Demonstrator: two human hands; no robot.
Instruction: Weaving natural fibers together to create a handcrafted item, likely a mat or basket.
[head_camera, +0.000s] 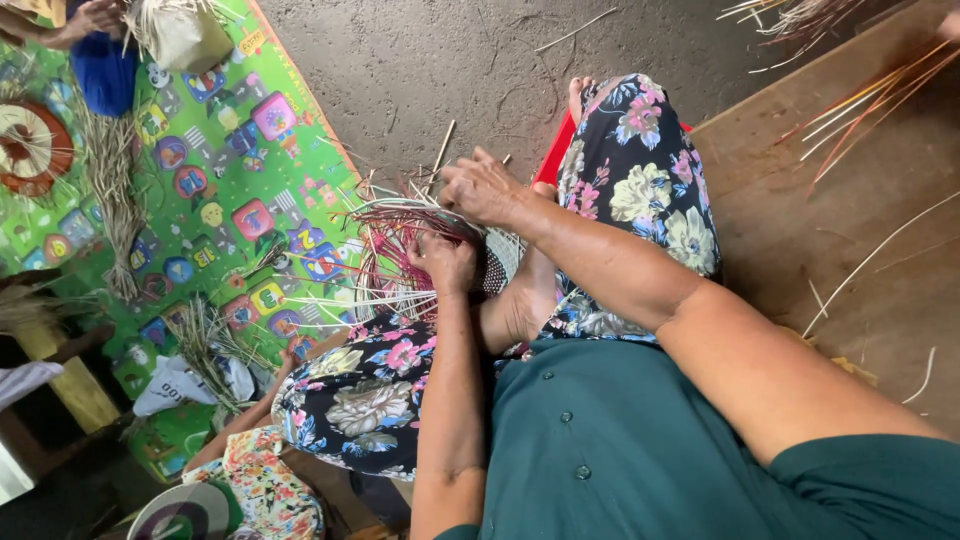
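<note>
Half-woven basket (430, 250) sat between the knees, just left of centre. Woven part pale with dark checks, mostly hidden behind the hands. Loose unwoven strips, pink-red and cream, fanned out leftward and toward the far side, some lying over the green mat edge. Basket tilted; exact shape could not be told.

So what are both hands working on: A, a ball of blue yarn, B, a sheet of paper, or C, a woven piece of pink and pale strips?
C: the left hand and right hand grip a half-woven piece with loose pink and pale strips fanning out.
</note>
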